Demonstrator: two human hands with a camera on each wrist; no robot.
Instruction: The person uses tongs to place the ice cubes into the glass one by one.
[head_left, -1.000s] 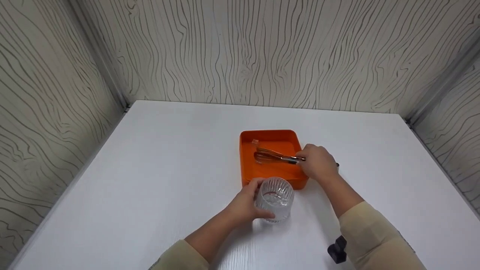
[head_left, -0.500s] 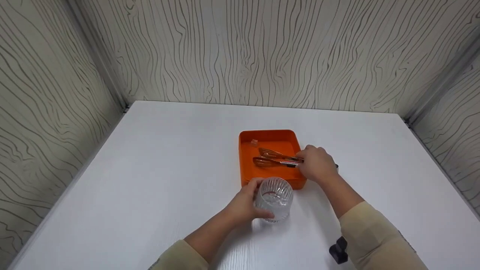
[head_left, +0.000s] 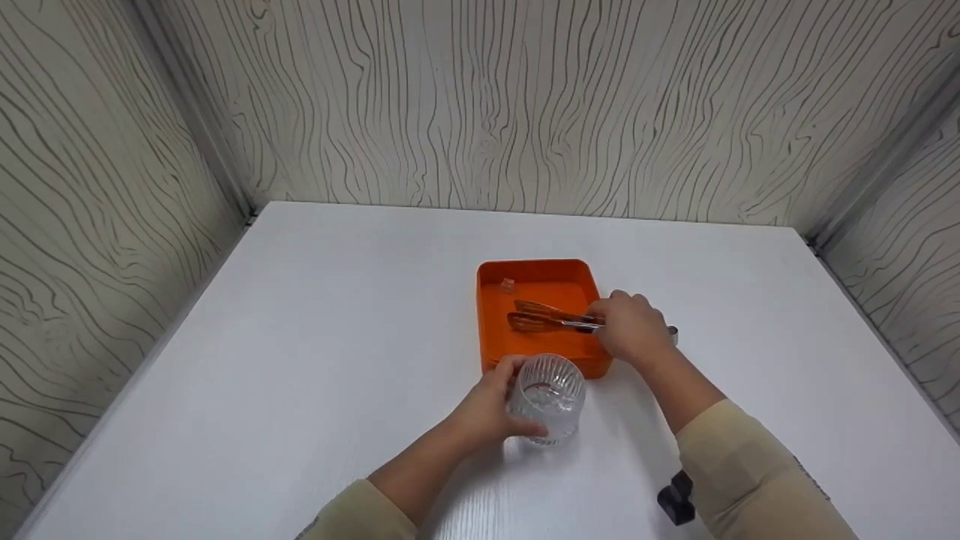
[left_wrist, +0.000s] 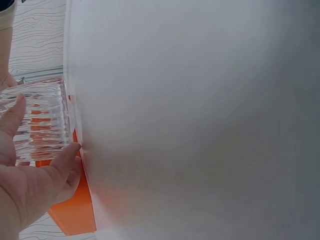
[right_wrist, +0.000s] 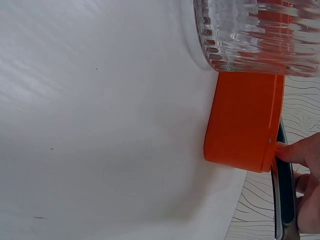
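My left hand (head_left: 487, 411) holds a clear ribbed drinking glass (head_left: 556, 412) from its left side, thumb across the near face. Inside the glass is clear content that I cannot make out fully. Just behind it sits a shallow orange tray (head_left: 559, 289). My right hand (head_left: 636, 327) grips tongs (head_left: 534, 322) with amber, see-through tips, reaching over the tray from its right. Their tips stand slightly apart with nothing visible between them. A small clear cube (head_left: 508, 285) lies in the tray's far left corner. In the right wrist view, my thumb presses the tongs' dark handle (right_wrist: 285, 190).
The white table (head_left: 337, 337) extends on all sides of the tray. Wood-patterned panels (head_left: 480, 105) stand behind it and at both sides. A black object (head_left: 676, 501) is beside my right forearm, partly hidden by the sleeve.
The tongs' tips have drawn back from the cube, spread, then come somewhat closer together. The cube stays in the tray's corner. My left hand and the glass have hardly moved.
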